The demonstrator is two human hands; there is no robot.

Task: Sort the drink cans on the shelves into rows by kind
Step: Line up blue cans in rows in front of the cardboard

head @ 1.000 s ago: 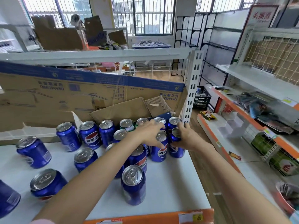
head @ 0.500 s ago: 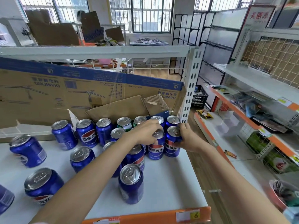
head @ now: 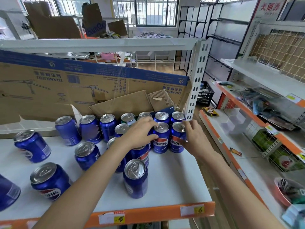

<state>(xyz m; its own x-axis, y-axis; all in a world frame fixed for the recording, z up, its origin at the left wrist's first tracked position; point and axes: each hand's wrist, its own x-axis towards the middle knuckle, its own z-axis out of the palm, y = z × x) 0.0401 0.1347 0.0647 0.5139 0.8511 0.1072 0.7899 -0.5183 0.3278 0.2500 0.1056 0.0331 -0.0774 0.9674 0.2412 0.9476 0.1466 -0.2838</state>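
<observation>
At the shelf's [head: 173, 184] back right corner, the left hand [head: 140, 133] curls round a blue can [head: 160, 139], covering its left side, while the right hand [head: 196, 139] rests with loosely spread fingers against the next can [head: 177, 139]. Behind them a green can [head: 127, 119] is half hidden among smooth, silver-topped blue cylinders. Creased cardboard [head: 82, 86] backs the row, and another can [head: 6, 194] is cut off at the shelf's left edge.

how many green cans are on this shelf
1 plainly green can, back row against the cardboard. The can top right of it has its side hidden behind the left hand, which grips a blue can, so it may be green too.
</observation>
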